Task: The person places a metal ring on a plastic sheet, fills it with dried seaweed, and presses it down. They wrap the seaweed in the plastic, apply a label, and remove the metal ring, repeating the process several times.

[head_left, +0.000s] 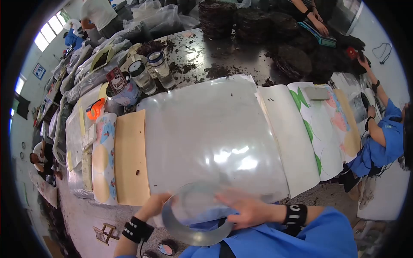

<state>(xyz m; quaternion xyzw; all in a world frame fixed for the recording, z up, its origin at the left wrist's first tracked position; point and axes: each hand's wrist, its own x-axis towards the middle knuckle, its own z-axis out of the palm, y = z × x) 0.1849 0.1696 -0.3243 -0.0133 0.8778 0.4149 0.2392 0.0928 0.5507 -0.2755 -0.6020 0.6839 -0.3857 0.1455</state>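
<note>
Ring position: the metal ring [195,221] sits at the table's near edge, against the person's chest.
Left hand [154,205]: fingers curled round the ring's left rim.
Right hand [244,209]: fingers spread flat over the ring's right rim.
Open room: a broad glossy plastic sheet [215,137] lies bare ahead.
Obstacles: jars [150,73] far left; dark pressed cakes [254,23] beyond.
Textures: smooth paper sheets [301,133] right, tan card [131,159] left.
</note>
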